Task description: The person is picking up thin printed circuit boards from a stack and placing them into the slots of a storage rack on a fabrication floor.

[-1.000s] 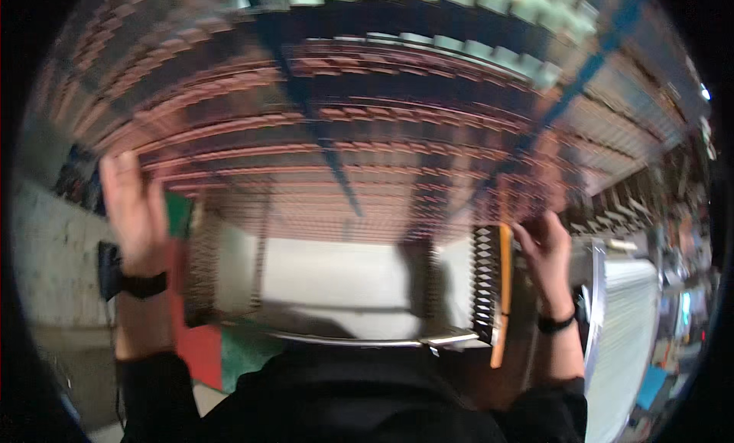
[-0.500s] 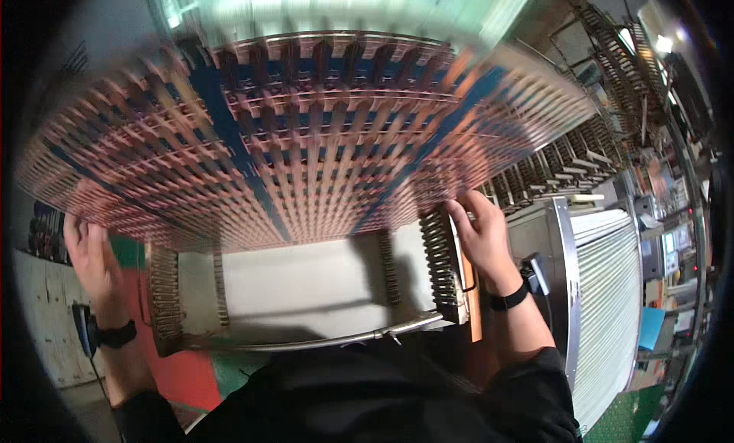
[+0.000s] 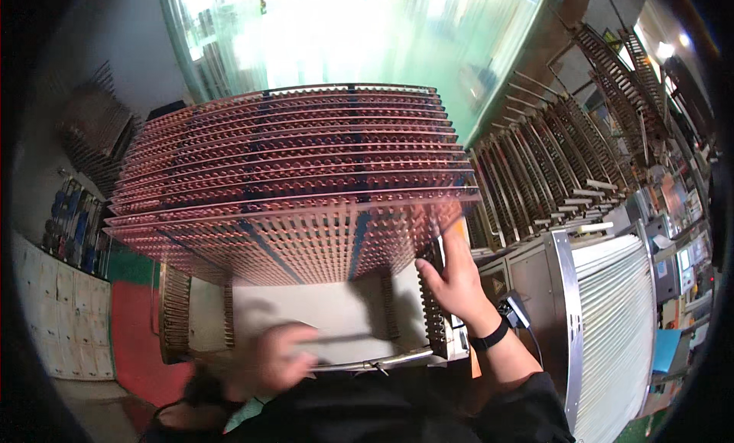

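Observation:
In front of me stands a rack with spring-like slotted sides (image 3: pixel 432 305) and a pale floor (image 3: pixel 306 305). Several copper-coloured perforated panels (image 3: pixel 306 248) with dark blue bands stand in it, one behind another; they look like circuit board panels. My right hand (image 3: pixel 459 279) is at the rack's right side, thumb apart and fingers stretched up beside the front panel's right edge; the fingertips are partly lost against it. My left hand (image 3: pixel 283 355), smeared by motion, is over the near part of the rack, fingers apart, nothing visible in it.
A metal bar (image 3: pixel 375 365) crosses the rack's near edge. More slotted racks (image 3: pixel 550 168) stand at the right, beyond a metal-framed stack of pale sheets (image 3: pixel 612 305). White lockers (image 3: pixel 61 313) are at the left, beside red flooring (image 3: pixel 145 344). Translucent curtain-like sheeting (image 3: pixel 352 38) hangs behind.
The front panel has gone from raised and blurred to standing in the rack with the others. My left hand has left its left edge and moved right, toward me. My right hand has shifted slightly nearer.

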{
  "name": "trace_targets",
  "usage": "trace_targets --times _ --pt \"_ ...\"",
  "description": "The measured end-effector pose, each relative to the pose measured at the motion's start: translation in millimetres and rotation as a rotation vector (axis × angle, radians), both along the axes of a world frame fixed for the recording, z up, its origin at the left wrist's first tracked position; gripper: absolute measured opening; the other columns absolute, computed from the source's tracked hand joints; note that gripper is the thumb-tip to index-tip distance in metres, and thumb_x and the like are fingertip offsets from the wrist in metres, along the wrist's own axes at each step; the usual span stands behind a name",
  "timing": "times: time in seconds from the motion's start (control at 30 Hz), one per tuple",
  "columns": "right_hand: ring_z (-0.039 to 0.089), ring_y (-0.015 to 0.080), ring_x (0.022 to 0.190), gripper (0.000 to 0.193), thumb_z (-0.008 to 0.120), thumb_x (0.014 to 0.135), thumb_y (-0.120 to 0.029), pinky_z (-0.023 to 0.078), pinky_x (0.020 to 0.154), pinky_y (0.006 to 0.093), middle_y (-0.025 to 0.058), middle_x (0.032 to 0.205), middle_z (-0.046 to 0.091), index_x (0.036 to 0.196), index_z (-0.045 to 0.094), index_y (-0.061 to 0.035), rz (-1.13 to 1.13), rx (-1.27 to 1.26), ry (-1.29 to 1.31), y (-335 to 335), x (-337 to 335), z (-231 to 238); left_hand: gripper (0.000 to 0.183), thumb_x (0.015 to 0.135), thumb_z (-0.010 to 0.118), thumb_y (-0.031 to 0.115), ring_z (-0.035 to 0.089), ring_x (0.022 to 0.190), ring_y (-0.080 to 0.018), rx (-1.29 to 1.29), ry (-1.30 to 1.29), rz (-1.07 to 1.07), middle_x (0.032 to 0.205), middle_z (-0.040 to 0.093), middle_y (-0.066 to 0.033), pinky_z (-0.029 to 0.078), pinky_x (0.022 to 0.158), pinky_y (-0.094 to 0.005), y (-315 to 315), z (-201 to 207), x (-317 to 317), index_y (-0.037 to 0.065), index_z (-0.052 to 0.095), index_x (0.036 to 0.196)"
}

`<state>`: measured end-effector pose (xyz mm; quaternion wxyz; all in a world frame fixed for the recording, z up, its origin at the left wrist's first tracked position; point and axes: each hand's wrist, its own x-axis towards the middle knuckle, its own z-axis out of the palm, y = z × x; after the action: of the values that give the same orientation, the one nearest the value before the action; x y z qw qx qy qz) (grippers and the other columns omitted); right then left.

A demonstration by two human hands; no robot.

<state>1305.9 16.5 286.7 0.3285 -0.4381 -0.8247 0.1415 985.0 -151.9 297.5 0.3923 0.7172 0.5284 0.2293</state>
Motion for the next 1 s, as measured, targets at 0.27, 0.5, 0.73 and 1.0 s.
trace_targets --times 0.27,0.5,0.73,1.0 --pt "0.055 0.0433 0.114 0.072 0.074 0.078 -0.006 0.045 0.097 0.0471 0.0253 0.122 0.057 0.140 0.040 0.0034 0.000 -0.081 0.065 -7 -2 15 0.045 0.099 0.048 0.051 0.069 0.086 -0.0353 -0.082 0.467 -0.297 0.099 0.066 -0.0131 0.057 0.078 -0.0481 7 4 92 0.025 0.051 0.135" --pt "0.050 0.0384 0.125 0.060 0.067 0.082 -0.001 0.038 0.109 0.0432 0.0234 0.132 0.052 0.138 0.044 0.0038 -0.116 0.033 0.251 -17 11 12 0.034 0.100 0.050 0.038 0.067 0.089 -0.0368 -0.088 0.275 -0.367 0.101 0.064 -0.0132 0.057 0.073 -0.0478 9 -25 90 0.017 0.054 0.127" --pt "0.059 0.0314 0.078 0.023 0.075 0.080 -0.020 0.050 0.069 0.0415 0.0119 0.086 0.060 0.095 0.065 -0.0053 0.241 0.088 -0.121 -144 -20 38 0.028 0.093 0.056 0.020 0.065 0.093 -0.0405 -0.002 0.281 -0.393 0.103 0.064 -0.0197 0.054 0.078 -0.0512 2 -38 79 0.004 0.056 0.115" --pt "0.060 0.0314 0.068 0.011 0.073 0.082 -0.018 0.049 0.059 0.0433 0.0096 0.071 0.057 0.084 0.066 -0.0100 -0.166 0.043 -0.268 -202 -61 -13 0.021 0.087 0.051 0.012 0.063 0.096 -0.0450 0.052 0.072 -0.345 0.099 0.066 -0.0226 0.049 0.083 -0.0553 9 -57 76 0.004 0.056 0.105"
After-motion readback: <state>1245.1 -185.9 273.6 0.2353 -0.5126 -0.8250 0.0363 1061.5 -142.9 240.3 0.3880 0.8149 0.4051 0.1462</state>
